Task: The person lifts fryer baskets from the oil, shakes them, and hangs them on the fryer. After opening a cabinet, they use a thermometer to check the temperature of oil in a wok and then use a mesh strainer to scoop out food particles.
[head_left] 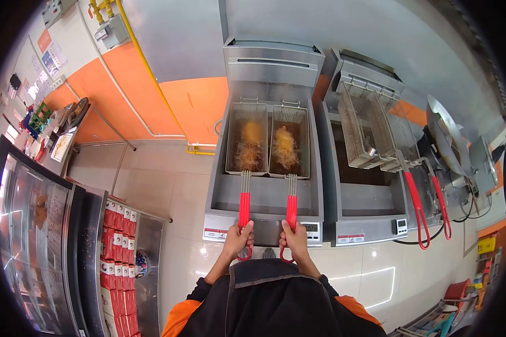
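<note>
Dark apron cloth (267,309) filled the near edge at six o'clock, and just beyond it the left hand (239,238) and right hand (295,238) reached toward twelve. Each grip was closed around a red-coated handle: the left on the left basket handle (244,208), the right on the right basket handle (292,208). Both wire handles led to mesh fry baskets set side by side in the deep fryer (264,196) at twelve o'clock, the left basket (227,143) toward eleven and the right basket (307,143) toward one.

Golden pieces of food lay in the bubbling oil, one portion (252,132) in the left basket and another (285,146) in the right. What they were could not be told for certain. Frying looked to be the step in hand, with both baskets seated low in the vat and the two hands steadying or working them together.

Any lift from there would have called for an even, upright pull on both handles, slow enough for oil to drain through the mesh, with wrists clear of the vat and the baskets kept from knocking together. Spatter or a tilted basket seemed the likeliest trouble. Spare baskets (365,129) hung over the second fryer (371,212) between two and three o'clock.
</note>
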{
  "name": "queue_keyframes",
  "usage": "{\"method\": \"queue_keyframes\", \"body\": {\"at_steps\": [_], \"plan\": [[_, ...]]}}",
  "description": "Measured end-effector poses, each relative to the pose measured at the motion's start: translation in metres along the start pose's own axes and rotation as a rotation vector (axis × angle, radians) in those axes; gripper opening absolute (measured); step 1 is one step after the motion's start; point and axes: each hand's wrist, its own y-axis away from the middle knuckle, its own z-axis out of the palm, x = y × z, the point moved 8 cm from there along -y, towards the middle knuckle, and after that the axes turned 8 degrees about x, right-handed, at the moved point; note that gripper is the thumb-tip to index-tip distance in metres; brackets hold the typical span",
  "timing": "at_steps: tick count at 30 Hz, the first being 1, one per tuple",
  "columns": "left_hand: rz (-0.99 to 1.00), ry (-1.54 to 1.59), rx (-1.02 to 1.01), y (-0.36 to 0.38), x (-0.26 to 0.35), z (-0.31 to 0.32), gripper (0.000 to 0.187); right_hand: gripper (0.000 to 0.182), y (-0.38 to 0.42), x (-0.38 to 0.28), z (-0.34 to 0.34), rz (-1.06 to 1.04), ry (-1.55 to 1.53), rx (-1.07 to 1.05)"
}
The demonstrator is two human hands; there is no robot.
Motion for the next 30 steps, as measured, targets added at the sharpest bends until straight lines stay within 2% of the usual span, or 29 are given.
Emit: {"method": "queue_keyframes", "body": {"at_steps": [6, 9, 12, 15, 16, 19, 20, 23, 24, 27, 28, 30], "plan": [[0.059, -0.025, -0.004, -0.006, -0.013, -0.005, 0.029, 0.02, 0.001, 0.007, -0.001, -0.033, 0.039, 0.035], [0.022, -0.036, 0.009, 0.001, -0.008, -0.005, 0.025, 0.02, 0.0, 0.005, -0.001, -0.043, 0.059, 0.03], [0.051, -0.083, 0.021, -0.002, -0.005, -0.009, 0.028, 0.019, 0.004, 0.001, 0.001, -0.043, 0.055, 0.016], [0.105, -0.289, 0.064, 0.004, 0.023, -0.012, 0.031, 0.019, 0.004, -0.002, 0.007, -0.011, 0.019, -0.013], [0.153, -0.401, 0.11, 0.003, 0.031, -0.015, 0.04, 0.018, 0.003, -0.002, 0.009, 0.01, 0.006, -0.029], [0.277, -0.656, 0.149, -0.012, 0.037, -0.028, 0.046, 0.016, 0.002, -0.011, 0.014, 0.038, -0.012, -0.109], [0.24, -0.629, 0.127, -0.011, 0.036, -0.028, 0.048, 0.015, 0.002, -0.016, 0.016, 0.042, -0.014, -0.142], [0.529, -0.857, 0.467, 0.01, 0.061, -0.033, 0.043, 0.013, 0.0, -0.033, 0.021, 0.058, -0.066, -0.244], [0.678, -1.013, 0.629, 0.021, 0.078, -0.033, 0.04, 0.015, -0.004, -0.034, 0.021, 0.095, -0.083, -0.236], [0.97, -0.924, 0.737, 0.078, 0.147, 0.001, 0.035, 0.019, -0.021, -0.036, 0.024, 0.238, -0.187, -0.231], [0.906, -0.771, 0.495, 0.074, 0.149, 0.018, 0.037, 0.019, -0.032, -0.034, 0.025, 0.317, -0.243, -0.241], [0.486, -0.785, 0.081, 0.052, 0.109, 0.06, 0.045, 0.013, -0.046, -0.034, 0.033, 0.471, -0.366, -0.287]]}}
